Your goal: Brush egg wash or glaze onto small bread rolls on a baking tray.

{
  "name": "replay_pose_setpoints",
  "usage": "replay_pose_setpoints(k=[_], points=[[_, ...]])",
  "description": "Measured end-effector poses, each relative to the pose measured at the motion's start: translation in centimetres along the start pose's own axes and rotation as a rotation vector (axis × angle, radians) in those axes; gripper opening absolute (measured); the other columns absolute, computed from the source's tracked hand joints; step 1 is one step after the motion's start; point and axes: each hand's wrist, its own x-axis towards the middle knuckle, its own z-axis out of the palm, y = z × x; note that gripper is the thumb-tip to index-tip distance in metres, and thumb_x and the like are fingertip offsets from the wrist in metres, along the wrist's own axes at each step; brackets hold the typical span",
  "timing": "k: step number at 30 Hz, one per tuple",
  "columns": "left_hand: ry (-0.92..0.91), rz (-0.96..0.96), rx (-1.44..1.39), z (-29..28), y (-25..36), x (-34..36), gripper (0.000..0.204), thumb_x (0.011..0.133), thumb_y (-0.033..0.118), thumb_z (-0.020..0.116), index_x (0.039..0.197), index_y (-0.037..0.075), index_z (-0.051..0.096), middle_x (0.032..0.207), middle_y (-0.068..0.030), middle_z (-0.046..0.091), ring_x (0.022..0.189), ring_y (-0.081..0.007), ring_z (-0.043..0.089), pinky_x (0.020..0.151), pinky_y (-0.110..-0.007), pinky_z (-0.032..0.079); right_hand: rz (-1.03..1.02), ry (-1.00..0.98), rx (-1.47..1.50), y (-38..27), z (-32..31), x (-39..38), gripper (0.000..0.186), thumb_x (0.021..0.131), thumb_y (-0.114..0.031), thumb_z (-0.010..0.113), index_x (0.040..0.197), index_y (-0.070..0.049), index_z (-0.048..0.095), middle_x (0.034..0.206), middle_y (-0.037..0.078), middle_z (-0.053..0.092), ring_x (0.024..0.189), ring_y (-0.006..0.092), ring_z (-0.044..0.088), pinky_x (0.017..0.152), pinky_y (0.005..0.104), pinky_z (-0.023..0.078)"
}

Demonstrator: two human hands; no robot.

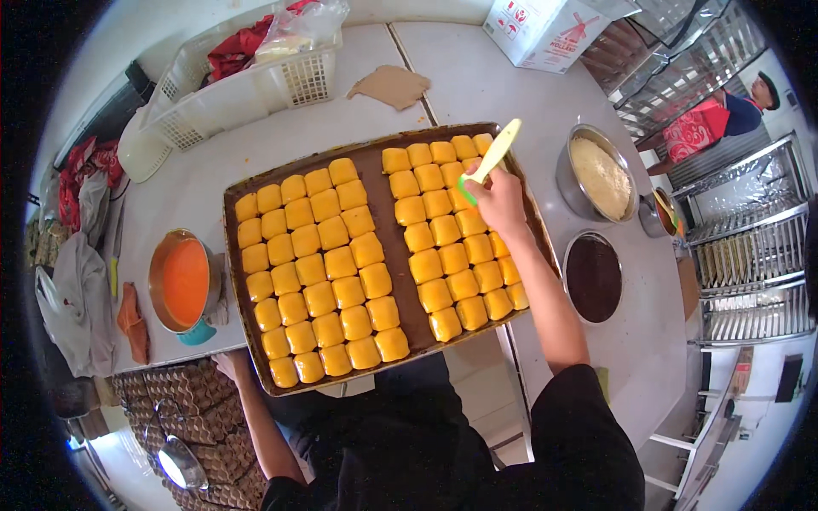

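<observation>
Right hand (498, 203) grips brush (492, 156) — above buns (452, 232).

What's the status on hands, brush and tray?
Right hand grips yellow brush over right-hand buns. Left hand at baking tray near corner. Nothing blocking.

A bakery kitchen is showing here: beside the baking tray (243, 192) (bun-filled) are standing metal racks (750, 255).
</observation>
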Motion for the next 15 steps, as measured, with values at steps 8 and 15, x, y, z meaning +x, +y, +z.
replay_pose_setpoints(k=[8, 15], points=[[-0.042, -0.072, 0.114, 2.2, -1.6, 1.4, 0.051, 0.078, 0.038, 0.059, 0.117, 0.006, 0.054, 0.116, -0.0193, 0.054, 0.108, -0.0402, 0.048, 0.08, -0.054, 0.045, 0.034, 0.302, -0.339, 1.6, -3.0, -2.5, 0.017, 0.079, -0.004, 0.063, 0.095, -0.002, 0.06, 0.073, 0.015, 0.062, 0.064, 0.0221, 0.062, 0.06, 0.0344, 0.047], [-0.109, -0.064, 0.024, -1.2, 0.3, 1.3, 0.063, 0.079, 0.043, 0.06, 0.127, 0.005, 0.045, 0.121, -0.0206, 0.049, 0.11, -0.0425, 0.046, 0.082, -0.056, 0.043, 0.325, 0.131, 0.427, 1.3, -2.8, -4.9, 0.016, 0.08, -0.004, 0.06, 0.096, -0.002, 0.059, 0.074, 0.015, 0.062, 0.066, 0.0232, 0.063, 0.061, 0.0338, 0.047]])
